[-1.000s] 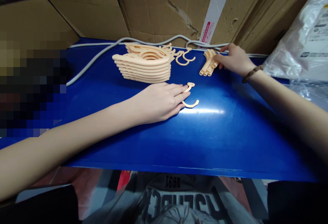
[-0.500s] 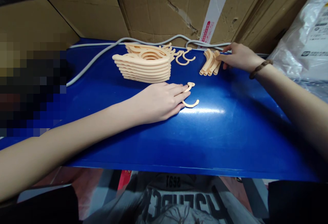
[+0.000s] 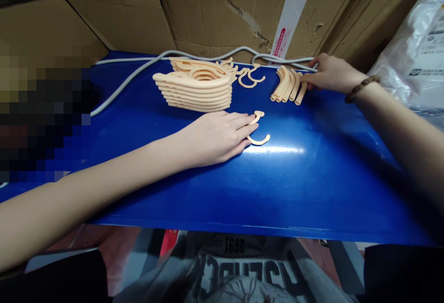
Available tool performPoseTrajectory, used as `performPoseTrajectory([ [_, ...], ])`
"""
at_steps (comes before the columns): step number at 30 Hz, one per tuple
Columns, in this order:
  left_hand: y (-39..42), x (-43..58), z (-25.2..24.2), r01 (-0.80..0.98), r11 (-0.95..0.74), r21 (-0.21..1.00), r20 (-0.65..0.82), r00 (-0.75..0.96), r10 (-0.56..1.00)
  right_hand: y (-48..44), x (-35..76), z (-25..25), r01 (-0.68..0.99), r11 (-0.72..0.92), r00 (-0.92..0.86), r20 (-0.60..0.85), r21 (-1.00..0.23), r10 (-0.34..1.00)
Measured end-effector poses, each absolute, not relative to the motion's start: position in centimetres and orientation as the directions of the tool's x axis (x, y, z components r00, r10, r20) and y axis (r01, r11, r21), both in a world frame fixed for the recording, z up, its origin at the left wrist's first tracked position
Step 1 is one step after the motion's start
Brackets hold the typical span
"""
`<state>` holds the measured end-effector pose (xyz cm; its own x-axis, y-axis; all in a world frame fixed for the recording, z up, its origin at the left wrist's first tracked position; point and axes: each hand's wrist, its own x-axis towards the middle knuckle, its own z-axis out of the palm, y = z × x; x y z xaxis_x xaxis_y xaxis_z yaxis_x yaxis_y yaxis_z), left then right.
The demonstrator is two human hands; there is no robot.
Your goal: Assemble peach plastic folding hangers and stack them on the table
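Note:
My left hand (image 3: pixel 222 136) lies flat on the blue table, fingers stretched out over a cream plastic hanger hook (image 3: pixel 258 141). The hook's curved end and its small flared foot show past the fingertips. At the back right, my right hand (image 3: pixel 331 72) pinches the upper end of a curved cream hanger arm (image 3: pixel 301 94) between thumb and fingers. That arm is the rightmost of several similar curved pieces (image 3: pixel 285 85) lying side by side. A stack of cream hangers (image 3: pixel 194 88) sits beyond my left hand, with loose-looking hooks (image 3: pixel 251 78) by its right end.
A grey-white cable (image 3: pixel 128 81) runs along the back of the blue table (image 3: pixel 222 196). Cardboard boxes (image 3: pixel 215 11) stand behind it. Plastic-wrapped packages (image 3: pixel 416 58) bulge at the right edge. The near table edge (image 3: pixel 222 229) is in front of my body.
My right hand has shifted a little to the right, and the rightmost curved hanger arm has slid with it, slightly apart from the others. My left hand has stayed in place.

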<state>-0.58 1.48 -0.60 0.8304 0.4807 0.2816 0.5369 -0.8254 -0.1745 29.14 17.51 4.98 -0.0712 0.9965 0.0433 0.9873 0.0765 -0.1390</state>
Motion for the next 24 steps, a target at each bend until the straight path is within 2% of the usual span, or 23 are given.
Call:
performPoseTrajectory([
  [9, 1.6, -0.7, -0.7, 0.524, -0.834, -0.170, 0.293, 0.835, 0.465, 16.0, 27.7, 5.0, 0.999, -0.021, 0.022, 0.042, -0.043, 0.999],
  [19, 1.4, -0.5, -0.3, 0.540, -0.823, -0.178, 0.257, 0.832, 0.491, 15.6, 27.3, 4.6, 1.000, -0.026, 0.026, 0.056, -0.002, 0.998],
  [24, 1.4, -0.5, -0.4, 0.536, -0.824, -0.183, 0.251, 0.836, 0.488, 15.5, 27.3, 5.1, 1.000, -0.020, 0.020, 0.019, 0.018, 1.000],
])
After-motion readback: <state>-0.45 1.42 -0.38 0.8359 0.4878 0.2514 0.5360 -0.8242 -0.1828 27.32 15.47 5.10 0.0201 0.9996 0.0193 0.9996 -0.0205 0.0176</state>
